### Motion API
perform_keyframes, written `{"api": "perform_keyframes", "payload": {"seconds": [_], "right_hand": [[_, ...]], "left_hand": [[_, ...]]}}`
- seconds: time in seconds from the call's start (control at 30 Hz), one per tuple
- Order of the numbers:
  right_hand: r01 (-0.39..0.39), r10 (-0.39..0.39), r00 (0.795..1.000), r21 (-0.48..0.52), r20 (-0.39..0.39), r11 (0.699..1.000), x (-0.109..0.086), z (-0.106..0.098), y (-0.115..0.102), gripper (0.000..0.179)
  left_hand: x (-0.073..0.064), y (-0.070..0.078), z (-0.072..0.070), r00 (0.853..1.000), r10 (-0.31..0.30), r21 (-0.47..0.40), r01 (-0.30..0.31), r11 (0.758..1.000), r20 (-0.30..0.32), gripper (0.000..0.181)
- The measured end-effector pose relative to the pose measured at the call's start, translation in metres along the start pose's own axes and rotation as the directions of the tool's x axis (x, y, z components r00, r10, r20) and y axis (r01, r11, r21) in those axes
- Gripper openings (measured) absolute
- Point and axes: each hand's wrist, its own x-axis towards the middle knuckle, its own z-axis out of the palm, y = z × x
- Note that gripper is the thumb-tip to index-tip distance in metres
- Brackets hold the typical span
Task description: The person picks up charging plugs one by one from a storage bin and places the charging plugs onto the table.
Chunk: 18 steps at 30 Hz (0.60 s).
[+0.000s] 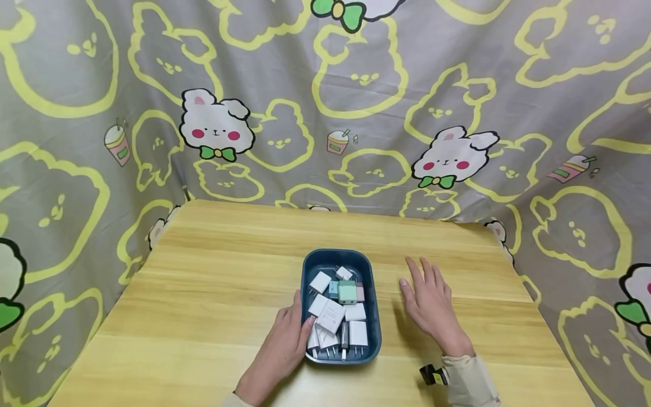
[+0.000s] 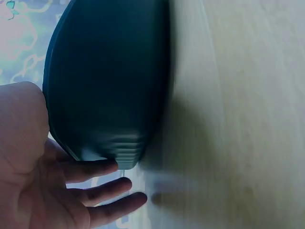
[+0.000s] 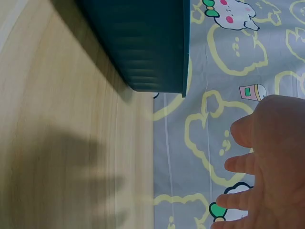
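A dark blue plastic bin (image 1: 374, 312) stands on the table, holding several plug-in chargers. Most are white, such as the printed one (image 1: 331, 316) on top; a green charger (image 1: 348, 291), a blue one (image 1: 333, 290), a pink one (image 1: 360, 292) and a dark grey one (image 1: 344, 334) lie among them. My left hand (image 1: 282, 343) is against the bin's left side, thumb at the rim; its fingers (image 2: 114, 210) stretch out straight beside the wall (image 2: 105, 76) in the left wrist view. Off to the bin's right, my right hand (image 1: 432, 305) hovers with loosely spread fingers and holds nothing.
The wood-grain table (image 1: 213, 265) extends around the bin. A grey curtain (image 1: 285, 73) with yellow outlines and white rabbits encloses the back and both sides. A small black device (image 1: 432, 375) sits at the right wrist.
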Motion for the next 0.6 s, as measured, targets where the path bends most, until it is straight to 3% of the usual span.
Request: {"api": "perform_keyframes", "payload": {"seconds": [0.4,0.6], "right_hand": [[0.016,-0.016,0.999,0.021,0.043,1.000,0.008,0.000,0.006,0.057],[0.044,-0.045,0.999,0.035,0.030,0.998,0.014,0.000,0.009,0.057]], "left_hand": [[0.003,0.006,0.001,1.000,0.011,-0.122,-0.009,0.992,0.021,0.065],[0.007,0.006,-0.004,0.999,0.007,-0.249,0.004,0.969,0.044,0.064]]}}
